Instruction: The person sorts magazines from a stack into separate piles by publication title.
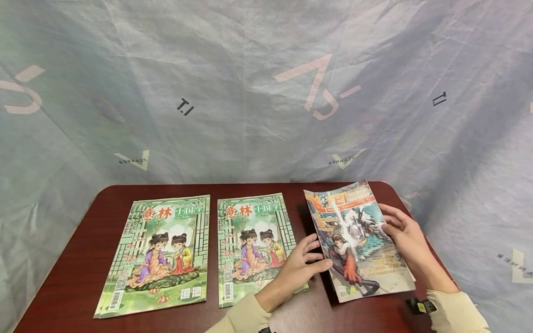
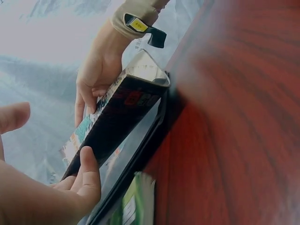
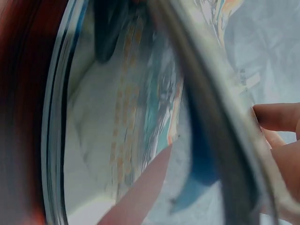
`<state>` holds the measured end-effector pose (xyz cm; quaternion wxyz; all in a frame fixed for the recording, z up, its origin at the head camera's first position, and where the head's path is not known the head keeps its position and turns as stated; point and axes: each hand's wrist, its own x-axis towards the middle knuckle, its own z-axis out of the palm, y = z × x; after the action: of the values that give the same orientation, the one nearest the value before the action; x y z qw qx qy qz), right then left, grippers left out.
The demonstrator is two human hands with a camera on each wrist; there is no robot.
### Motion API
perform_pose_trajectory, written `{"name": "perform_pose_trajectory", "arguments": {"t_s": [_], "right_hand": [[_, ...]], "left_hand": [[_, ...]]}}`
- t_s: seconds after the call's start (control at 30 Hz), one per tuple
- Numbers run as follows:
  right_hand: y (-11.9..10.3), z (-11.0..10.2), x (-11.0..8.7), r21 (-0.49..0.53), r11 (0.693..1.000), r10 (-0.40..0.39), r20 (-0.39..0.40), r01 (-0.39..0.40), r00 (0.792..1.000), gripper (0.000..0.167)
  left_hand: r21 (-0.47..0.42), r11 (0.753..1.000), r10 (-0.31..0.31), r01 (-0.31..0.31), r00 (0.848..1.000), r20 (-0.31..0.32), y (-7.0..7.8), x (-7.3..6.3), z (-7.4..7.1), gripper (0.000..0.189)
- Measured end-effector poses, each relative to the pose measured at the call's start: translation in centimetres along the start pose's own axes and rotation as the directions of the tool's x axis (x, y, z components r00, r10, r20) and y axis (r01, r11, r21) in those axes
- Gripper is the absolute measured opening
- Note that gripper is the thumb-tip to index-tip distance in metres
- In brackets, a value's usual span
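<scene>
A magazine (image 1: 358, 240) with an illustrated cover and orange title is tilted, its left side raised off the table. At its left edge, my left hand (image 1: 299, 267) touches the dark spine (image 2: 124, 110) with the fingers, its thumb held apart. My right hand (image 1: 405, 233) grips the right edge, thumb on the cover. Under the raised one lies another magazine (image 3: 93, 136), mostly hidden in the head view. Left of my hands, a green magazine (image 1: 250, 252) lies flat, partly covered by my left forearm and hand.
Farther left, more green magazines (image 1: 160, 256) lie stacked with the same cover. The dark red table (image 1: 75, 273) ends at a grey printed cloth (image 1: 245, 92) behind and at the sides. Both wrists wear dark bands.
</scene>
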<state>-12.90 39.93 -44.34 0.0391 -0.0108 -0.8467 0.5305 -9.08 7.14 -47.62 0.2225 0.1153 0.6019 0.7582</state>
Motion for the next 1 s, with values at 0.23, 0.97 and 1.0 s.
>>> {"name": "perform_pose_trajectory", "arguments": {"t_s": [0.23,0.97,1.0], "right_hand": [[1.2,-1.3,0.4,0.005,0.999,-0.043,-0.01,0.043,0.999,0.052],[4.2,-2.1,1.0,-0.025,0.999,0.029,-0.068,-0.03,0.997,0.047],[4.3,-2.2,1.1,0.001,1.0,0.022,-0.075,-0.022,0.997,0.047]], "left_hand": [[-0.103,0.995,-0.012,0.011,1.0,-0.008,-1.1,1.0,1.4,0.074],[-0.2,0.979,-0.041,0.035,0.999,-0.023,-2.3,2.2,1.9,0.07],[-0.205,0.978,-0.037,0.031,0.999,-0.024,-2.3,2.2,1.8,0.069]]}}
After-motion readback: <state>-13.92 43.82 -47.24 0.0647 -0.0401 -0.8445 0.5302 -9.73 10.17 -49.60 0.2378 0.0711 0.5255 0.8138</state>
